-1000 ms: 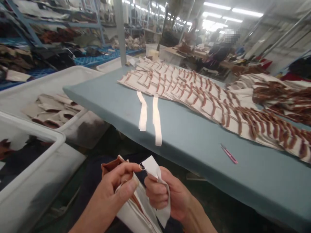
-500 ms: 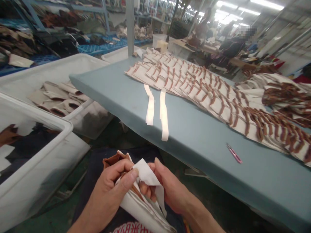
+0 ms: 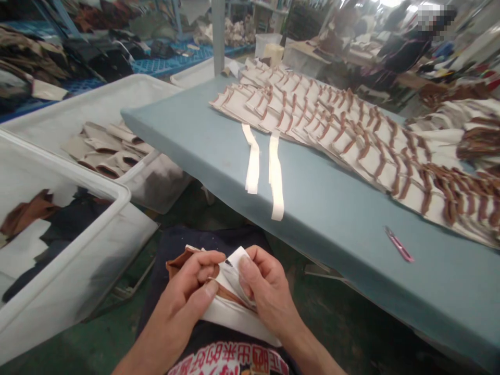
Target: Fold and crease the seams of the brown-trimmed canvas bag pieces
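Over my lap lies a folded piece of white and brown fabric (image 3: 238, 319), its brown side showing at the upper left and along the fold. My left hand (image 3: 191, 291) grips this fabric at its left part, thumb below and fingers above. Between thumb and fingers of my right hand (image 3: 265, 284) is a white strip (image 3: 236, 257), its upper end sticking out above the thumb. A small dark spot shows at the strip's left edge, too small to name. The strip's lower part is hidden by my right hand.
Two groups of white strips (image 3: 253, 169) lie on the blue-grey table (image 3: 332, 208). Pink thread snips (image 3: 399, 245) rest to their right. Overlapping rows of white and brown pieces (image 3: 336, 125) cover the far side. White bins (image 3: 128, 195) with fabric stand left. A person (image 3: 406, 47) sits behind.
My right hand has turned, bringing its thumb onto the white strip's upper end. My left thumb has come off the strip and lies lower on the fabric. The view has shifted slightly.
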Tool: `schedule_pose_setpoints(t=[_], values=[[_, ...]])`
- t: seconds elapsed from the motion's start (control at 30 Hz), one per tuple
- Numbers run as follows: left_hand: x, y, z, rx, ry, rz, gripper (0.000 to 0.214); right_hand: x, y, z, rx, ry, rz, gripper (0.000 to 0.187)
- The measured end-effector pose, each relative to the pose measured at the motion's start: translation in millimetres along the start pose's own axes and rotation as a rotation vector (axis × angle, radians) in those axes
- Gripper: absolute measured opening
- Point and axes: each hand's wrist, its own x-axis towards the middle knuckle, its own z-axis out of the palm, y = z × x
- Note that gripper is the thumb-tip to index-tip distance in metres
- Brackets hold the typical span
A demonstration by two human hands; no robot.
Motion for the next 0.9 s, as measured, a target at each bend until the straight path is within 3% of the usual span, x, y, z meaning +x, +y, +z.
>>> schedule_pose_setpoints(t=[0.13,0.27,0.4,0.63,0.9], values=[[-3,-5,7.5,-0.100,0.079,-0.134,0.047,0,12,2,0.032,0.018,0.011,0.064],[2,-13,0.8,-0.034,0.041,-0.192,0.042,-1,25,4,0.033,0.043,0.033,0.065],[3,-17,-12.2,0.159,-0.068,-0.075,0.048,-9,22,-6,-0.031,0.015,0.062,0.060],[6,-12,-12.7,0.347,-0.083,0.077,0.052,-27,-1,-14,-0.333,-0.088,0.060,0.028],[4,-18,-9.2,0.240,-0.082,0.007,0.070,-24,5,-8,-0.375,-0.008,0.051,0.030]])
